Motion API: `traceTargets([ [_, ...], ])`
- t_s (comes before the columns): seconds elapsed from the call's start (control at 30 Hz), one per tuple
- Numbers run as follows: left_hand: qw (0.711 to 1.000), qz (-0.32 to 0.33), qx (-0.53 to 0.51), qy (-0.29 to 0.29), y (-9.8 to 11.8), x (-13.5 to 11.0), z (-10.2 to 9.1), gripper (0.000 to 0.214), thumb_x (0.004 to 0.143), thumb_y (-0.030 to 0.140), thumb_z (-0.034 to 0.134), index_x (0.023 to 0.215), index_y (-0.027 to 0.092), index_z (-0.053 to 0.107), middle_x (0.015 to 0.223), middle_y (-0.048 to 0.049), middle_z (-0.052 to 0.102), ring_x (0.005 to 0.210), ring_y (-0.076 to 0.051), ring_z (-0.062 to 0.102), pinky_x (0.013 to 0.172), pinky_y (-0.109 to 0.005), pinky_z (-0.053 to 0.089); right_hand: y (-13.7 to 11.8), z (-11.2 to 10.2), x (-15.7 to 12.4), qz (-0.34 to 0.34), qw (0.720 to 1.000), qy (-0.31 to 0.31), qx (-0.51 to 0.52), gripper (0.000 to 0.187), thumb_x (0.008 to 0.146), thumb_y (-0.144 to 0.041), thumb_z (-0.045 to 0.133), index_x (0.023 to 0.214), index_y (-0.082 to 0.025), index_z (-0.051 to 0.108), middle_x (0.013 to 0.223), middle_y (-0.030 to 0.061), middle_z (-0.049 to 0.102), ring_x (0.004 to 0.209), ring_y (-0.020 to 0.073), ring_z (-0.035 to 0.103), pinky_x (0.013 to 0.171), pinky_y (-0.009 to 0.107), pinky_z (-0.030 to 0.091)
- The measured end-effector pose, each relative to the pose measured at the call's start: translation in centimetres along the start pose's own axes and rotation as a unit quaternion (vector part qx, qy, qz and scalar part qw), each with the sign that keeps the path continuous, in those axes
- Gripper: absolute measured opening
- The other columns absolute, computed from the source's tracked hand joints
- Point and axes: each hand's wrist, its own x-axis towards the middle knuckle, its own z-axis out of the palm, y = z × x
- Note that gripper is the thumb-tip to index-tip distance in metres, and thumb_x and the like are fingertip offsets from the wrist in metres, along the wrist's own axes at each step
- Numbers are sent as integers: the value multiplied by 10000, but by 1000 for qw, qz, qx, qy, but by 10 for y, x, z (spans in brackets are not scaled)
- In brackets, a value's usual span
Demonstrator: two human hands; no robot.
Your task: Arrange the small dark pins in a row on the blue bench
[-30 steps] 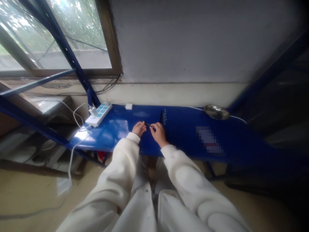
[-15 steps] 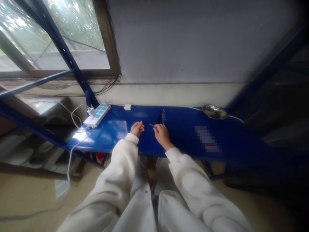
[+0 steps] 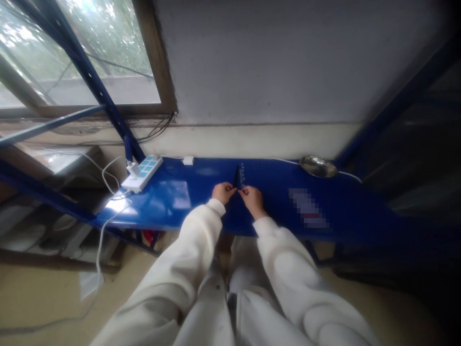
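Observation:
My left hand [image 3: 224, 192] and my right hand [image 3: 252, 199] meet almost tip to tip over the blue tabletop [image 3: 212, 218]. Both are closed, thumb against fingers. Whatever lies between the fingertips is too small to make out. Just beyond them, a slim black stick-like thing [image 3: 236, 175] lies pointing away from me. Beside it on the right runs a row of several small clear pieces [image 3: 242, 173], its near end close to my right fingers.
A white power strip [image 3: 141, 174] with a plugged-in charger stands at the table's left end. A white adapter [image 3: 188, 160] lies at the back edge. To the right are a shiny metal dish [image 3: 318, 166] and a blurred-out flat item [image 3: 309, 208]. Blue frame posts rise at both sides.
My left hand has moved right and come up to my right hand. The thin, clear-tipped item that showed in my right fingers is now hidden. The view has shifted slightly.

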Motion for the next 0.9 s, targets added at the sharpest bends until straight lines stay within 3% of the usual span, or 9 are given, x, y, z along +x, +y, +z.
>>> traceTargets([
  [0.23,992,-1,121,-29,-1,-3,8,142,613,308,646,665,178,625,608,-35,554,558,-133,482,553,-238,335,0,1,0,1,1000,-1,-22,158,714,-304,537,664,-176,617,632,46,605,599,151,513,562,258,331],
  [0.5,943,3,323,-80,3,-4,6,289,694,429,549,838,187,613,809,-56,613,738,-166,552,636,-253,410,-5,-7,-3,40,995,-40,-80,196,727,-339,522,754,-175,627,757,53,627,741,173,527,632,262,316],
  [0.7,928,104,354,-48,10,-16,-6,316,753,348,497,1014,171,511,902,-65,584,822,-171,530,668,-258,419,-4,-6,-4,43,996,-36,-75,193,724,-335,524,769,-176,624,756,50,624,732,172,524,628,263,313],
  [0.8,914,161,366,-70,15,-22,-7,349,792,291,434,1119,172,445,966,-74,566,881,-173,508,714,-266,413,-4,-6,-5,38,996,-32,-72,187,727,-325,518,770,-176,622,742,48,622,723,170,525,630,263,315],
  [0.9,897,178,394,-92,17,-24,-4,357,809,256,393,1153,171,433,973,-84,562,881,-185,503,707,-277,412,-4,-5,-5,34,996,-24,-73,187,730,-321,513,768,-172,620,737,48,622,718,173,529,628,265,317],
])
